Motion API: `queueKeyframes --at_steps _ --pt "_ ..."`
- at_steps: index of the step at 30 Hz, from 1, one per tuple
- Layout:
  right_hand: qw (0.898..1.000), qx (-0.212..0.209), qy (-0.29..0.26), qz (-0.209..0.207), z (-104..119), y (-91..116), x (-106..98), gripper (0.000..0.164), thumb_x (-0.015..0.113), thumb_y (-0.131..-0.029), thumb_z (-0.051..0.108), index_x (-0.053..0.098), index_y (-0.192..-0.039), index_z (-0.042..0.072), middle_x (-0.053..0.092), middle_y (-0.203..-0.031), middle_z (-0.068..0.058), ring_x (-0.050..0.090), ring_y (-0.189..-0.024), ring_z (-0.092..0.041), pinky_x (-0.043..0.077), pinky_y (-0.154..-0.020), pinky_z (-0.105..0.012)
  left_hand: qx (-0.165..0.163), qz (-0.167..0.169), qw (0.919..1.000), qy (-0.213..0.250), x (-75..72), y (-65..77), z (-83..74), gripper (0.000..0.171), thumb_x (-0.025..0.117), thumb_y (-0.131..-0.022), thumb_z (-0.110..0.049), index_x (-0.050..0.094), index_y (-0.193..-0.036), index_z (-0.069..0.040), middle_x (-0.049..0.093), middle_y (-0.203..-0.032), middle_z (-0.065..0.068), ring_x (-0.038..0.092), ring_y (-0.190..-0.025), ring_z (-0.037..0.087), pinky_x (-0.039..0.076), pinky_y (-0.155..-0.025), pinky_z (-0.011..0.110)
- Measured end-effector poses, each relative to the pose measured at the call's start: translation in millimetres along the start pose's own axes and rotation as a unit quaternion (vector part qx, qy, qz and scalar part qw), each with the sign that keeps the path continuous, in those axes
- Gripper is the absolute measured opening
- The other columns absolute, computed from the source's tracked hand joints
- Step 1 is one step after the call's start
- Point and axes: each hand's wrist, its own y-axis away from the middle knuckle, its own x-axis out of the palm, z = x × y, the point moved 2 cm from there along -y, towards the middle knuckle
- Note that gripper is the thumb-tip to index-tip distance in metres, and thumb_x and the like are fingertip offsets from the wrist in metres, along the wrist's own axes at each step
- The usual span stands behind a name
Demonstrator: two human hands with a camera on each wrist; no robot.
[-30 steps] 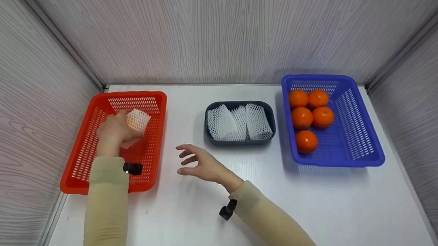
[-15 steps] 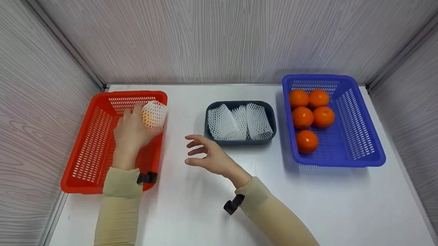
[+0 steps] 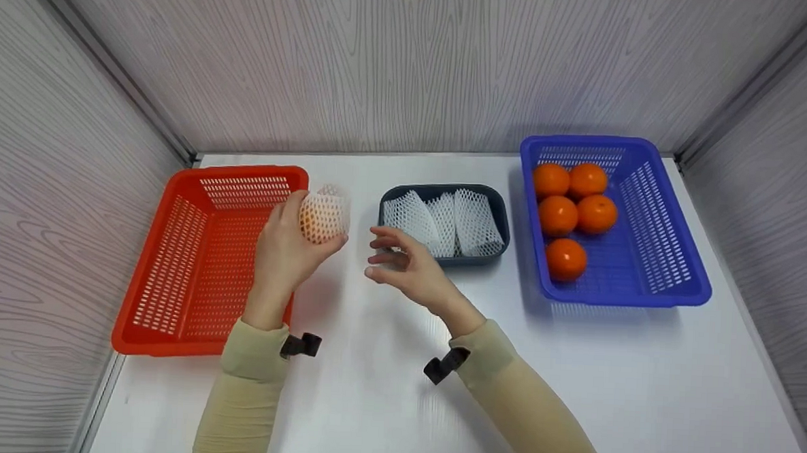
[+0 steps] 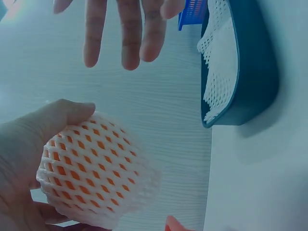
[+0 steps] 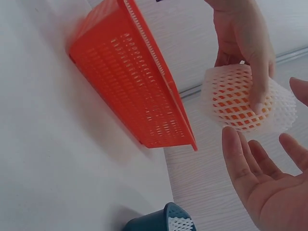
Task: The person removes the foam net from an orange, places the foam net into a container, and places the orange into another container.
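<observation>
My left hand (image 3: 283,255) grips an orange in a white foam net sleeve (image 3: 324,218), just past the right rim of the red basket (image 3: 142,263). In the left wrist view, orange skin shows through the mesh of the sleeved orange (image 4: 91,168), with the thumb along its upper side. My right hand (image 3: 418,275) holds nothing; its fingers are spread and loosely bent, pointing toward the left hand. It overlaps the front left corner of the dark bin in the head view. From the right wrist, the right hand (image 5: 269,187) appears palm up close to the sleeve.
The dark blue-grey bin (image 3: 470,260) at the middle back holds several white foam nets (image 3: 410,220). At the right, a blue basket (image 3: 697,287) contains several bare oranges (image 3: 565,259) along its left side. Wood-grain panels (image 3: 356,68) enclose the white table (image 3: 396,403).
My left hand has lifted the sleeved orange out of the red basket and carried it right. The right hand has shifted right and farther back, staying unfilled.
</observation>
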Motion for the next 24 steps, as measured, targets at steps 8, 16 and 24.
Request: queueKeyframes --at_steps 8,16,24 --pt "0.999 -0.028 0.007 -0.041 4 3 -18 0.064 0.072 -0.088 0.007 0.043 -0.145 0.003 0.047 -0.136 -0.025 0.055 -0.118 -0.038 0.051 -0.092 -0.04 0.054 -0.031 0.9979 0.021 24.2 12.5 -18.7 0.084 0.082 -0.073 -0.049 0.048 -0.137 -0.005 0.059 -0.121 0.022 0.06 -0.103 0.035 0.051 -0.087 0.053" --pt "0.998 -0.02 -0.003 -0.06 -1 8 -31 0.062 0.073 -0.088 0.01 0.045 -0.144 0.005 0.049 -0.133 -0.018 0.058 -0.115 -0.033 0.051 -0.092 -0.04 0.073 -0.005 0.9962 0.047 47.8 25.0 -29.9 0.093 0.08 -0.072 -0.056 0.047 -0.14 -0.002 0.058 -0.126 0.022 0.06 -0.109 0.034 0.051 -0.089 0.051" --pt "0.995 -0.002 -0.065 -0.073 -9 19 -46 0.059 0.07 -0.091 0.009 0.044 -0.143 0.0 0.048 -0.129 -0.023 0.059 -0.111 -0.038 0.054 -0.086 -0.043 0.093 0.02 0.9923 0.08 71.2 34.8 -34.8 0.092 0.079 -0.073 -0.056 0.046 -0.14 -0.001 0.06 -0.123 0.019 0.06 -0.107 0.03 0.052 -0.089 0.049"
